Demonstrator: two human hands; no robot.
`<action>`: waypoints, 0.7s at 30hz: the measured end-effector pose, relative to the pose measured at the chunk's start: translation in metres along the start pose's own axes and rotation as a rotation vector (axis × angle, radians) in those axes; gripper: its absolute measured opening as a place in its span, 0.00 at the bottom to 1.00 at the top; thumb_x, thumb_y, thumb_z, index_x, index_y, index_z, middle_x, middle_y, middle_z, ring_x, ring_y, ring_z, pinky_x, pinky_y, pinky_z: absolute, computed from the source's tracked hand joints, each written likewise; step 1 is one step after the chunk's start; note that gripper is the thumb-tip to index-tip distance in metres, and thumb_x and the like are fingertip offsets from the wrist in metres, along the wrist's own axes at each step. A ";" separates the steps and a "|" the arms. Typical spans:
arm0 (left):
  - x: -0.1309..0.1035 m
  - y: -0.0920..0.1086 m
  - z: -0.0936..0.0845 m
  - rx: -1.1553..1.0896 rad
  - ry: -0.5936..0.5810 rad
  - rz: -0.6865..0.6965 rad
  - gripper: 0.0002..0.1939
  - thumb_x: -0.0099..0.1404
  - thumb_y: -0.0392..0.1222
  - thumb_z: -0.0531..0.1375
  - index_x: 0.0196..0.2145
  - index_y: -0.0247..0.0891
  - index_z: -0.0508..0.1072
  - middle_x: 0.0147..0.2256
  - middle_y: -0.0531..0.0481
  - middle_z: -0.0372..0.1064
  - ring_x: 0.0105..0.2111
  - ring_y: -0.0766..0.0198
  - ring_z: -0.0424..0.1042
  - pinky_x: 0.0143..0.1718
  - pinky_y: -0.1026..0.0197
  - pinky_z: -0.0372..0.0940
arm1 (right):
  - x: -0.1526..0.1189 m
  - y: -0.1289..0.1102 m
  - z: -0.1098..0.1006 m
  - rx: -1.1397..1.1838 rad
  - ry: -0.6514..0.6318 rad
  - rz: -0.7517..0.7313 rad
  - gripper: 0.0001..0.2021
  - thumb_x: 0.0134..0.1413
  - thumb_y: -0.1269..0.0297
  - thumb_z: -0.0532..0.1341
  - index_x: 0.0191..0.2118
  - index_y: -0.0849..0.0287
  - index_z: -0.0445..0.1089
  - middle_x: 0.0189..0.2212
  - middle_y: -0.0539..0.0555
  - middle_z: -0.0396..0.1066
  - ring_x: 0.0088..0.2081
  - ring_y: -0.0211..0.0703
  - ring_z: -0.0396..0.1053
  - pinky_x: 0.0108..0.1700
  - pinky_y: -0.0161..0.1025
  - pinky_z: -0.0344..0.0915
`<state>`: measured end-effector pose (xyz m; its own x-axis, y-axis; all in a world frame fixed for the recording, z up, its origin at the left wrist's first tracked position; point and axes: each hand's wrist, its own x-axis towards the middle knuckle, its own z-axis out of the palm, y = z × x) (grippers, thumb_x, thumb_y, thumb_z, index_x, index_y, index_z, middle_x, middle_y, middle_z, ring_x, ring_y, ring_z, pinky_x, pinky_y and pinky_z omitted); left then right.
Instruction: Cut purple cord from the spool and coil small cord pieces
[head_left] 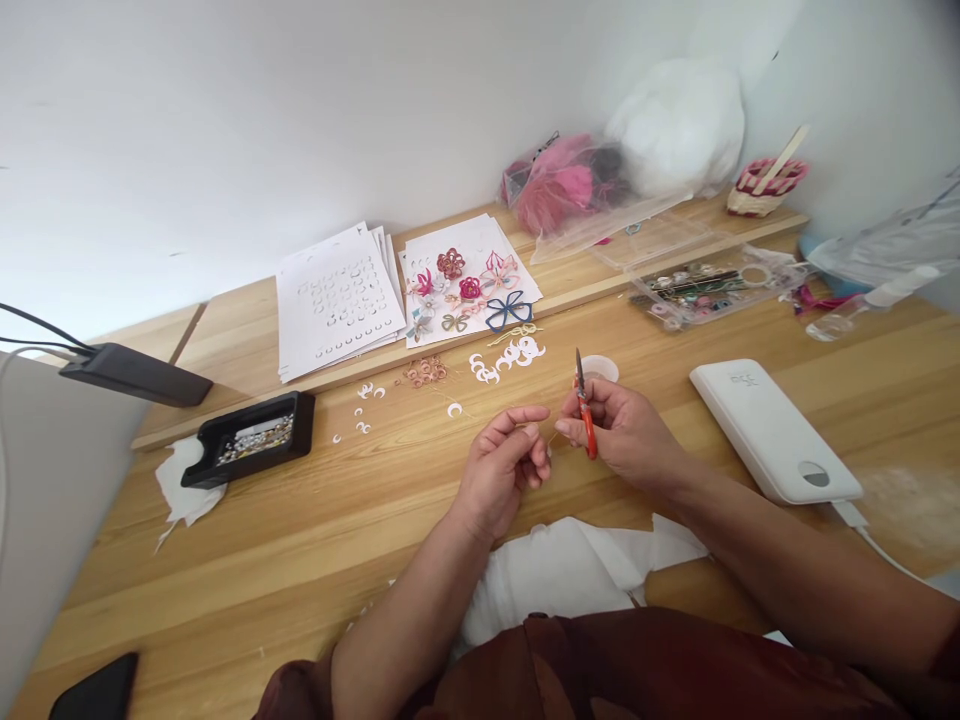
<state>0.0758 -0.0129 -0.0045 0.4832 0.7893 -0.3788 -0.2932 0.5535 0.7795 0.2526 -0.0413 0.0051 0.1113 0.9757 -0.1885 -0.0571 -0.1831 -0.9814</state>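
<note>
In the head view, my right hand (pixel 626 425) is closed around small scissors with orange handles (pixel 589 436), their blades pointing up and away from me. My left hand (pixel 504 465) is closed in a pinch beside it, a short gap to the left. A thin yellowish thread (pixel 553 436) shows between the fingertips of both hands; its ends are hidden by the fingers. White crescent paper cutouts (pixel 517 352) lie beyond my hands, near brown thread-wrapped pieces (pixel 426 372). Behind my right hand stands a small round white container (pixel 600 368).
Finished thread flowers (pixel 470 288) rest on a white sheet, with a paper stack (pixel 337 300) to their left. A black tray of beads (pixel 251 438) is at left, a white power bank (pixel 776 430) at right. White tissue (pixel 555 570) lies near my body.
</note>
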 end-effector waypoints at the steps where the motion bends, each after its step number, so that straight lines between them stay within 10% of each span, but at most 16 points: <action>1: 0.000 0.000 0.000 -0.007 0.000 -0.001 0.19 0.58 0.48 0.71 0.44 0.36 0.76 0.20 0.56 0.66 0.20 0.69 0.65 0.20 0.68 0.52 | 0.000 0.000 0.000 -0.015 0.001 -0.014 0.18 0.41 0.57 0.77 0.32 0.55 0.69 0.22 0.45 0.68 0.25 0.37 0.62 0.29 0.37 0.61; 21: 0.005 -0.003 0.001 -0.373 0.039 0.105 0.11 0.62 0.32 0.66 0.43 0.36 0.74 0.21 0.58 0.62 0.23 0.69 0.66 0.28 0.68 0.62 | -0.007 0.013 0.019 0.290 0.157 0.012 0.20 0.37 0.59 0.82 0.31 0.56 0.72 0.30 0.48 0.77 0.25 0.36 0.71 0.28 0.35 0.68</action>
<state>0.0798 -0.0105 -0.0082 0.4055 0.8521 -0.3308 -0.6225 0.5224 0.5827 0.2327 -0.0479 -0.0056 0.2592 0.9392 -0.2252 -0.3368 -0.1306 -0.9325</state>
